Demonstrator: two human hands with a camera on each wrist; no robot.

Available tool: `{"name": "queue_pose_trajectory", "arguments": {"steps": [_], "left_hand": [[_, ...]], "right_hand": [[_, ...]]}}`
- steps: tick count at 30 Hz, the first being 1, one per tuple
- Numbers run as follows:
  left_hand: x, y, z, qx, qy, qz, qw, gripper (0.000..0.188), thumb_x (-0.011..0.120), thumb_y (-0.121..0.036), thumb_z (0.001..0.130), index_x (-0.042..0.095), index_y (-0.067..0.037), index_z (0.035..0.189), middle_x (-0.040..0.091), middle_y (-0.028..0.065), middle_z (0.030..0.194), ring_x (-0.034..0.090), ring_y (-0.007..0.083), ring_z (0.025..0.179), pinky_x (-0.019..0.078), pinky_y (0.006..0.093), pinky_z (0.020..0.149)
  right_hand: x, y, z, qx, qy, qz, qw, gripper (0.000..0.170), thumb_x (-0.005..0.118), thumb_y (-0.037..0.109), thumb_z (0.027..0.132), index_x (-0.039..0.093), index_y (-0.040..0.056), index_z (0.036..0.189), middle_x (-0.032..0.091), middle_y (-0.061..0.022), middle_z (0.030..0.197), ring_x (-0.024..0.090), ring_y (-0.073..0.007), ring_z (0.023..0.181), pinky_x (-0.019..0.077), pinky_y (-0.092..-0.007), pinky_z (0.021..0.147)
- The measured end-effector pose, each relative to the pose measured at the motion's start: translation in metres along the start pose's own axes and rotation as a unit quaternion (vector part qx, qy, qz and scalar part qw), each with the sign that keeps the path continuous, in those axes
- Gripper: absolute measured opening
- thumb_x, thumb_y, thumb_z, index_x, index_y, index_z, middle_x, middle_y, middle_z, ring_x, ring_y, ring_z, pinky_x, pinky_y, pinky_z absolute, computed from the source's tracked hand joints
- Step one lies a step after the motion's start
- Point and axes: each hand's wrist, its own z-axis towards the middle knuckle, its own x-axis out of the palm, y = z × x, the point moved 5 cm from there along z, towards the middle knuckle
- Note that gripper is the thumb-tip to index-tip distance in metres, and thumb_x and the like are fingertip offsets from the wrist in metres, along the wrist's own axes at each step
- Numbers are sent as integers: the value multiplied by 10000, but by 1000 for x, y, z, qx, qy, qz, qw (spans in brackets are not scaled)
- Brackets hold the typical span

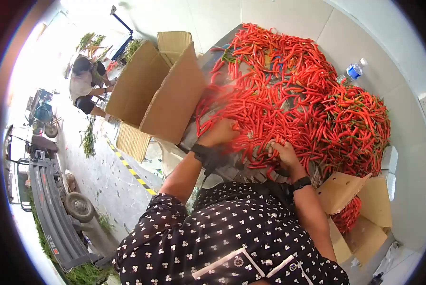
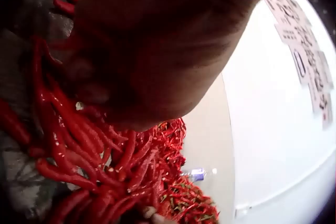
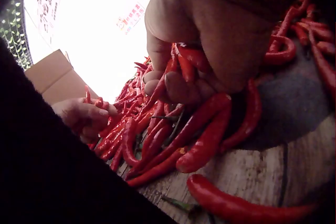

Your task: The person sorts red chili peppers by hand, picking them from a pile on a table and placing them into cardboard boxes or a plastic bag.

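Note:
A broad heap of red chili peppers (image 1: pixel 274 102) covers the wood-patterned table (image 3: pixel 252 171). My left hand (image 1: pixel 222 133) is over the near left part of the heap, blurred in the head view. In the right wrist view, red chilies stick out between the curled fingers of that left hand (image 3: pixel 86 116). Nearer my body, my right hand (image 1: pixel 286 154) curls its fingers round a few chilies (image 3: pixel 186 66), low over the table. Loose chilies (image 3: pixel 207 134) lie just below it. My left hand (image 2: pixel 157 40) hides its own fingertips in the left wrist view.
An open cardboard box (image 1: pixel 175 99) stands at the table's left; another box (image 1: pixel 372 199) holding chilies is at my right. A water bottle (image 1: pixel 353 71) stands behind the heap by the wall. At far left are another person (image 1: pixel 82 85) and a cart (image 1: pixel 56 209).

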Motion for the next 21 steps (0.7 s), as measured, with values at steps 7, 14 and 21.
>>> {"name": "queue_pose_trajectory", "arguments": {"steps": [7,14,21], "left_hand": [[-44,-8,0,22,-138,272,952,145,592,-181,665,581,-70,756,589,164,719,561,353,704,434,429,603],[-43,-17,36,92,-166,153,970,155,570,-158,682,586,-66,807,598,156,781,579,333,722,448,418,624],[23,-21,36,102,65,232,965,152,563,-126,630,591,-102,777,601,133,751,581,313,737,437,439,633]], "right_hand": [[1,0,2,-7,14,-2,1000,93,490,106,836,551,40,861,546,-27,649,519,-118,571,417,-233,524],[-3,-3,3,11,-4,-8,1000,103,523,134,822,561,52,871,557,-21,657,525,-118,566,423,-238,513],[-5,-7,5,17,-6,17,1000,103,547,138,814,565,66,884,552,-13,665,533,-127,572,429,-249,505]]}}
